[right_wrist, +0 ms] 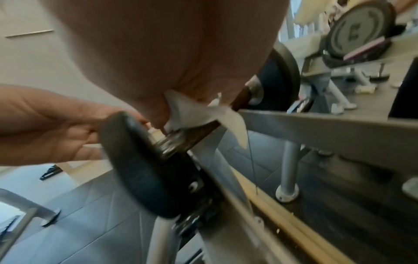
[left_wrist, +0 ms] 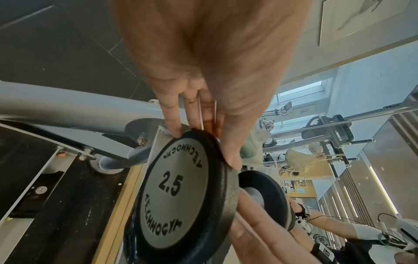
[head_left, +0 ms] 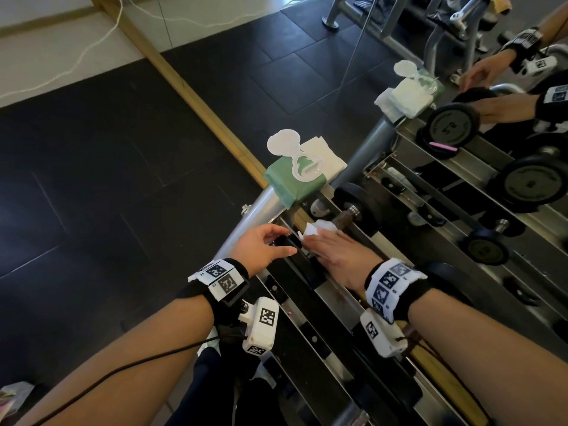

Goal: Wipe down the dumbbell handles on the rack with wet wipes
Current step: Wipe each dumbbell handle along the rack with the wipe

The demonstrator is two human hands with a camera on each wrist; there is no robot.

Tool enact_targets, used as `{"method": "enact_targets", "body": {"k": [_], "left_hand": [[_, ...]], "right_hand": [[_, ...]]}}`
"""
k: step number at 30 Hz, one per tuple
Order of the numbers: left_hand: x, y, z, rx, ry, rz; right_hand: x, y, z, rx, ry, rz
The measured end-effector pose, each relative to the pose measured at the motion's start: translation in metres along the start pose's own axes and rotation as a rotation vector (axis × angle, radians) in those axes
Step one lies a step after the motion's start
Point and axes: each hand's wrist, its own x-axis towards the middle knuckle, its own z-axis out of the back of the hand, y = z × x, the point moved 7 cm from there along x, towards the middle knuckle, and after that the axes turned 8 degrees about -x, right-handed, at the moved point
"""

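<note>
A black 2.5 dumbbell (head_left: 358,204) lies on the top tier of the steel rack (head_left: 330,292), at its left end. My left hand (head_left: 264,244) grips the rim of the near weight plate (left_wrist: 181,192) between fingers and thumb. My right hand (head_left: 338,253) lies over the brownish handle (right_wrist: 192,137) and holds a white wet wipe (head_left: 319,227) wrapped against it; the wipe (right_wrist: 196,110) sticks out under the fingers. The green wet wipes pack (head_left: 295,179), with its lid flipped up, sits on the rack's end tube just beyond the dumbbell.
A wall mirror with a wooden bottom strip (head_left: 196,96) runs right behind the rack. It reflects the rack, the wipes pack, other dumbbells (head_left: 453,124) and my hands. Black rubber floor tiles (head_left: 107,179) spread to the left. A white cable (head_left: 92,44) trails along the far floor.
</note>
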Motion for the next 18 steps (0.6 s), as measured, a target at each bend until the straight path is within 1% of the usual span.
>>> {"method": "enact_targets", "body": {"k": [2,4,5,7,9,11,14,16,18], "left_hand": [[0.001,0.001,0.001,0.022,0.004,0.001],[0.001,0.001,0.001,0.06,0.004,-0.002],[0.002,0.0,0.002,0.074,0.004,-0.005],[0.003,-0.002,0.002,0.085,0.014,-0.011],[0.004,-0.003,0.001,0.089,0.039,-0.014],[0.005,-0.004,0.001,0.092,0.06,-0.01],[0.008,-0.006,0.003,0.127,0.068,0.002],[0.01,-0.006,0.004,0.153,0.068,0.01],[0.012,-0.006,0.005,0.17,0.071,0.012]], "right_hand": [[0.005,-0.018,0.013,0.024,-0.036,-0.078],[0.009,-0.035,0.02,0.064,-0.013,-0.178],[0.01,-0.04,0.02,0.067,0.004,-0.199],[0.009,-0.037,0.013,0.09,0.01,-0.207],[0.001,-0.025,0.001,0.105,-0.015,-0.192],[-0.007,-0.009,-0.013,0.114,-0.036,-0.12],[-0.013,-0.005,-0.024,0.073,0.014,-0.017],[-0.009,-0.016,-0.017,0.066,-0.024,-0.04],[-0.001,-0.032,-0.004,0.101,-0.071,-0.134]]}}
